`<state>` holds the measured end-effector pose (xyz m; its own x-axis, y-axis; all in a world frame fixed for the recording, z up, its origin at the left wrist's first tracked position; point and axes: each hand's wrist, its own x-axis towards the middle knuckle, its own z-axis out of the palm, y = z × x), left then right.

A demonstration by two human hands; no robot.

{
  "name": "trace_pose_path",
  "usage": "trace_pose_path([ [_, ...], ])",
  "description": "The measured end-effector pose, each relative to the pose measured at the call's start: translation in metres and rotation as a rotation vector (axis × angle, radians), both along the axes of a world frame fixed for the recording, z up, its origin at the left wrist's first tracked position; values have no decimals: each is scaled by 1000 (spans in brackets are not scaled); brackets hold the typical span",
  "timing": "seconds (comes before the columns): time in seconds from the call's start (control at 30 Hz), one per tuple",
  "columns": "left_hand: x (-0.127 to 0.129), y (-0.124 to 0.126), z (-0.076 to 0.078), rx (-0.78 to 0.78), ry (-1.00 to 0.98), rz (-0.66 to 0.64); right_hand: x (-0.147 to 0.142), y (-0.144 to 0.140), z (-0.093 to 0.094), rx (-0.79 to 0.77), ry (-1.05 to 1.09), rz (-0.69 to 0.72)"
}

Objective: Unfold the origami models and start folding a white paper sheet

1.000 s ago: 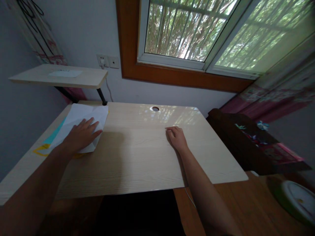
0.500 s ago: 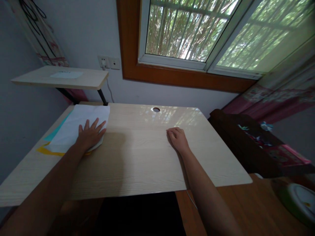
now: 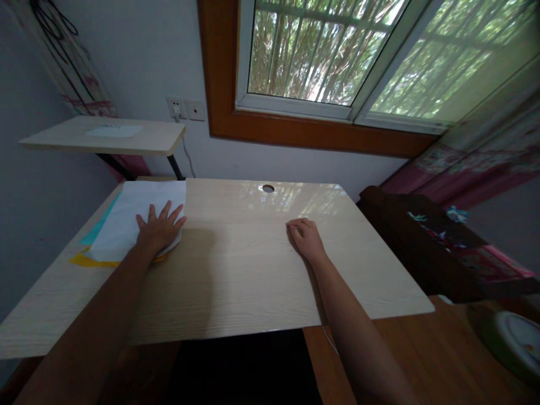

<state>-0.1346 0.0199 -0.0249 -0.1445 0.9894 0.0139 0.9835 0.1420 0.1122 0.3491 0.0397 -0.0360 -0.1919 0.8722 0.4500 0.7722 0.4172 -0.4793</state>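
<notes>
My left hand [image 3: 159, 229] lies flat with its fingers spread on a white sheet of paper [image 3: 133, 205] at the left of the desk. From beneath that sheet peek a teal sheet [image 3: 99, 225] on the left and a yellow sheet [image 3: 90, 260] along the near edge. My right hand [image 3: 306, 239] rests on the bare desktop right of the middle, its fingers curled into a loose fist. Nothing shows in it, and its palm side is hidden.
The pale wooden desk [image 3: 253, 270] has a round cable hole [image 3: 268, 188] near its back edge. A raised shelf [image 3: 160, 138] bearing a paper [image 3: 113, 131] stands at the back left. A dark brown piece of furniture [image 3: 392, 236] is beyond the right edge.
My left hand has slid slightly right with its fingers spread wider, and the sheets under it have turned a little. My right hand stays in place.
</notes>
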Motion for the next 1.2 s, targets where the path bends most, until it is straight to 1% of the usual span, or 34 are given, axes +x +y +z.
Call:
trace_pose_path([
  [0.13, 1, -1, -1, 20, 22, -13, 1, 1, -2, 5, 10, -3],
  [0.3, 1, -3, -5, 84, 72, -15, 2, 2, -4, 8, 12, -11],
  [0.47, 4, -7, -2, 148, 65, -21, 3, 2, -4, 4, 14, -2],
  [0.6, 3, -7, -1, 130, 85, -55, 2, 1, -3, 0, 11, -13],
  [0.73, 0, -5, -4, 87, 89, -64, 2, 1, -2, 7, 3, -4],
  [0.9, -1, -3, -8, 112, 104, -76, 2, 0, -1, 11, -8, -9],
  [1.03, 1, -7, -6, 152, 122, -97, 2, 0, -1, 1, -13, -5],
  [1.2, 4, -9, -2, 219, 105, -60, 3, 2, -2, -4, -6, -6],
])
